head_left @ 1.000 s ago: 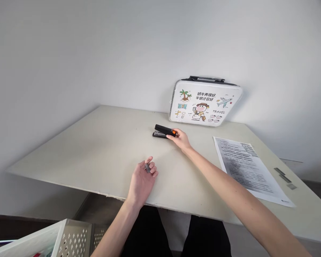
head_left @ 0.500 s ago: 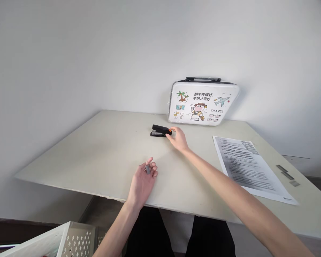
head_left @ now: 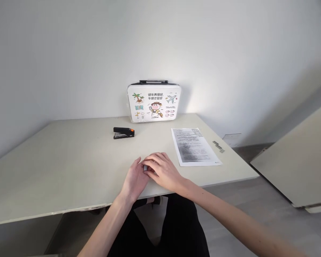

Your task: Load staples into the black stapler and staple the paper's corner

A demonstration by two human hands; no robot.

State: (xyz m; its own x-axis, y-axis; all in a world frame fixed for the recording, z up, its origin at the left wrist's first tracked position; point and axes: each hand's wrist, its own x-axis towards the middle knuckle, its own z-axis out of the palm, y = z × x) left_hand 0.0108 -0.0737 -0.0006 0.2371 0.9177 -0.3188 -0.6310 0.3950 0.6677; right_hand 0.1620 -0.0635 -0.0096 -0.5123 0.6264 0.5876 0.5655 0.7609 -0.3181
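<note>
Near the front edge of the table, my left hand (head_left: 136, 178) lies palm up with a short grey strip of staples (head_left: 145, 167) at its fingers. My right hand (head_left: 163, 171) reaches over it, thumb and fingertips closed on the same strip. Most of the strip and the left fingers are hidden under the right hand. Farther back and to the left, a black stapler (head_left: 123, 133) with an orange button rests on the table, its jaw gaping to the left. Neither hand touches it.
A white case (head_left: 154, 103) with cartoon prints leans against the wall. On the right lies a printed sheet (head_left: 195, 147), with several more staple strips (head_left: 218, 145) beside it near the table's right edge. A pale panel (head_left: 296, 160) stands beyond that side.
My right hand has left the stapler and come back to the strip in my left hand. The view has turned right, so the table things appear farther left.
</note>
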